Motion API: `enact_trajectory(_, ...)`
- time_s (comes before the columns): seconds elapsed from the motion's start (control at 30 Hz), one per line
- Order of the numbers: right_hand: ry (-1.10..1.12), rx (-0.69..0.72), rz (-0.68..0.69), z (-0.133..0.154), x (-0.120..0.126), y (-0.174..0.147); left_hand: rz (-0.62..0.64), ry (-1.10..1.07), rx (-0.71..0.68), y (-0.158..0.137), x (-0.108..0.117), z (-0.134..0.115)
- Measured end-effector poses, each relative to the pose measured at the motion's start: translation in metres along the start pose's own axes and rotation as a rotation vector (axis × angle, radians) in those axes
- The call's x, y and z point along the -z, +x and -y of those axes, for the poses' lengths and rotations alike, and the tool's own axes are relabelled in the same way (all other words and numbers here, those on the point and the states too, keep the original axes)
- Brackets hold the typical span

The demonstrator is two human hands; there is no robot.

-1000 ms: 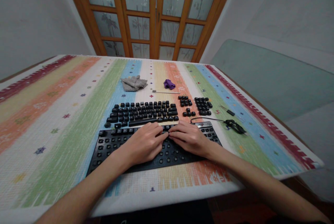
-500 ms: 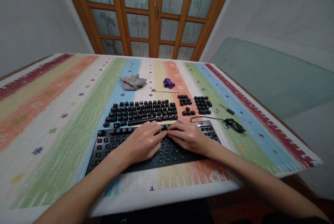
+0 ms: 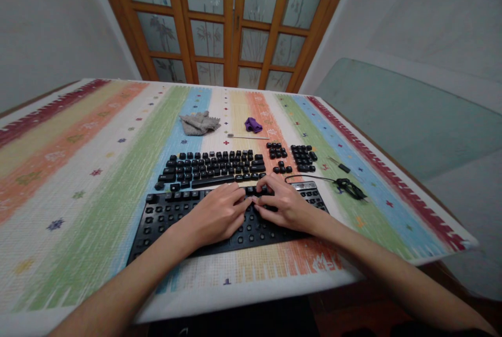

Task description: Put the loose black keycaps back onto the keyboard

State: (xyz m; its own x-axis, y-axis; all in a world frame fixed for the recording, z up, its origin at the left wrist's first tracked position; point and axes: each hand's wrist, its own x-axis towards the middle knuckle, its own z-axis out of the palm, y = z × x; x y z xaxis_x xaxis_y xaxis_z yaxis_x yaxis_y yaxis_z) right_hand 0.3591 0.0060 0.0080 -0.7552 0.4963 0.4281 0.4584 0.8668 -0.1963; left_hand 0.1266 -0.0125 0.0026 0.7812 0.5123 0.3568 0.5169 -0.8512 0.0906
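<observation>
A black keyboard (image 3: 176,222) lies at the table's near edge, most of its switches bare, with black keycaps fitted along part of its top row. My left hand (image 3: 221,211) rests over its middle, fingers bunched and pointing right. From the other side my right hand (image 3: 284,203) meets it, the fingertips of both almost touching just below the top row. Its forefinger is bent over the top-row keys, while the thumb and another finger pinch close to the left fingertips. Anything between the fingers is too small to make out.
Loose keycaps (image 3: 214,164) lie in keyboard order behind the keyboard, with a number-pad group (image 3: 303,158) at right. Farther back are a grey cloth (image 3: 200,123), a purple cloth (image 3: 253,125) and a thin stick (image 3: 249,136). A coiled cable (image 3: 351,189) and a small black-handled tool (image 3: 344,168) lie at right.
My right forefinger has lifted and bent away from the other fingers, towards the top row. My left hand has hardly moved.
</observation>
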Motion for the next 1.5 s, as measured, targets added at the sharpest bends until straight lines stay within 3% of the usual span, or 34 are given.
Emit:
enact_trajectory(0.27, 0.026, -0.01, 0.053, 0.001, 0.002, 0.0, 0.021, -0.011, 0.005, 0.001, -0.003, -0.002)
enact_trajectory(0.43, 0.113, -0.058, -0.098, -0.012, 0.016, 0.012, -0.022, -0.025, 0.008, 0.001, 0.0, 0.001)
enact_trajectory(0.57, 0.067, -0.169, -0.175, -0.043, 0.028, 0.031, -0.038, -0.01, 0.016, 0.001, 0.003, 0.003)
enact_trajectory(0.73, -0.015, -0.311, -0.058, -0.093, 0.021, 0.057, 0.014, -0.009, 0.025, 0.001, 0.001, 0.001)
enact_trajectory(0.87, -0.053, -0.352, 0.077, -0.116, 0.005, 0.075, 0.02, -0.017, 0.033, 0.001, -0.002, 0.0)
enact_trajectory(1.1, -0.052, -0.349, 0.182, -0.128, -0.009, 0.093, -0.025, -0.002, 0.032, -0.001, 0.005, 0.008)
enact_trajectory(1.3, -0.059, -0.355, 0.204, -0.137, -0.011, 0.09, -0.122, 0.049, 0.07, -0.005, 0.017, 0.023)
enact_trajectory(1.5, -0.047, -0.346, 0.188, -0.136, -0.011, 0.087, -0.132, 0.073, 0.084, -0.006, 0.021, 0.027)
